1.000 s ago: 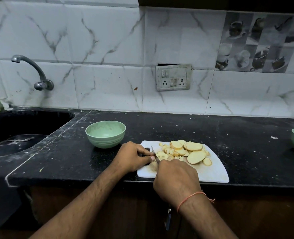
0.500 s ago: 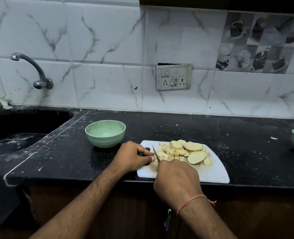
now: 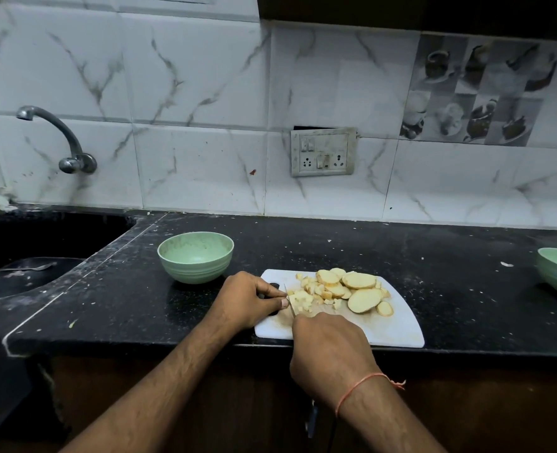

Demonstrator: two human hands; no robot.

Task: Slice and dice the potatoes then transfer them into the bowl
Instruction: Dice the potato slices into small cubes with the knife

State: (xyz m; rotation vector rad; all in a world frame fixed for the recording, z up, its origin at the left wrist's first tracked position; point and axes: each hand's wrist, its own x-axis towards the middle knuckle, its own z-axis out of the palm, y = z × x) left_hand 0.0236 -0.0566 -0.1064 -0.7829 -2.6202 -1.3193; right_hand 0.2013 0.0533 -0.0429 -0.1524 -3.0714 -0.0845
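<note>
Little is changed since the earlier pictures. The knife (image 3: pixel 289 301) is now seen with more of its blade showing above the right hand (image 3: pixel 331 351), its tip raised a little higher beside the left hand's (image 3: pixel 250 297) thumb than a second ago. The left hand is kept curled at the board's (image 3: pixel 398 328) left edge, and the potato (image 3: pixel 342 291) pile is hardly altered.

Speckled, dusty black stone counter (image 3: pixel 434 289); matt white plastic cutting board (image 3: pixel 398 328); smooth pale-green bowl (image 3: pixel 195 258) at its ten o'clock; glossy marbled wall tiles (image 3: pixel 189 93).
</note>
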